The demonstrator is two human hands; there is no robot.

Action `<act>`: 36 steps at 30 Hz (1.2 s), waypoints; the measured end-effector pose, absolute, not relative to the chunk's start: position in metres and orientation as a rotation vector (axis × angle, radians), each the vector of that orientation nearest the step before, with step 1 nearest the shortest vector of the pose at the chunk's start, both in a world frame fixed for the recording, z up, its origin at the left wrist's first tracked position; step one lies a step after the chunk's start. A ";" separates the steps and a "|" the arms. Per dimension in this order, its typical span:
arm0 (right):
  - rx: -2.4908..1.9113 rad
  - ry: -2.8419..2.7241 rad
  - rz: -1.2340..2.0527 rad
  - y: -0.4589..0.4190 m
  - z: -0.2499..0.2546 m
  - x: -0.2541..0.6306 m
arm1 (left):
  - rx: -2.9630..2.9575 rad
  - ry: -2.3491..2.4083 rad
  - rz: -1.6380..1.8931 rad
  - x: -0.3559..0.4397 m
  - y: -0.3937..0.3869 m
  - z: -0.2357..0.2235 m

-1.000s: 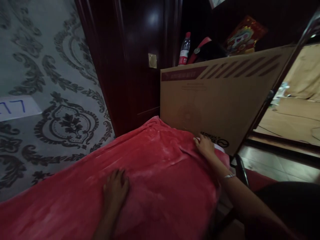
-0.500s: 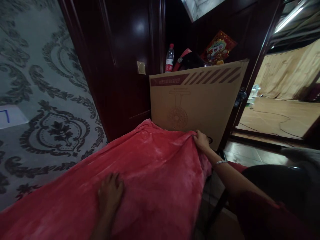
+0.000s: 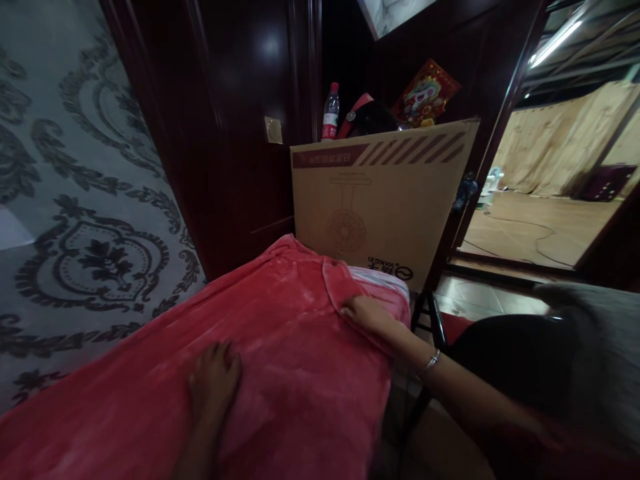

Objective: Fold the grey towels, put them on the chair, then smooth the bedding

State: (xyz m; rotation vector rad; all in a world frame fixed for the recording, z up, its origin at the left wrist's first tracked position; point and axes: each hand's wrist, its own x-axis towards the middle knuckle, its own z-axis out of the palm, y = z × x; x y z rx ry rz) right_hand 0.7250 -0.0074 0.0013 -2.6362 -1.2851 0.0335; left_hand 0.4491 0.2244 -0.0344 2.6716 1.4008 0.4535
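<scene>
A pinkish-red plush blanket (image 3: 280, 327) covers the raised surface in front of me. My right hand (image 3: 365, 312) is closed on the blanket's folded-back edge near the far right corner. Beyond that fold, a pale striped fabric (image 3: 383, 277) shows underneath. My left hand (image 3: 215, 373) lies on top of the blanket, nearer to me, its fingers resting on the cloth and holding nothing. What lies under most of the blanket is hidden.
A large cardboard box (image 3: 410, 193) stands behind the far end, with a red-capped bottle (image 3: 331, 113) above its top edge. A black chair (image 3: 505, 353) is on the right, before a doorway. Patterned wallpaper (image 3: 110, 260) runs along the left.
My right hand has pulled the blanket's far right corner back toward me, baring the pale striped fabric. My left hand stays on the blanket. The view has shifted slightly right.
</scene>
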 end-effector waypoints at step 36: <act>-2.867 -0.536 -0.510 -0.053 0.073 0.850 | 2.661 1.417 0.463 0.450 0.224 -0.034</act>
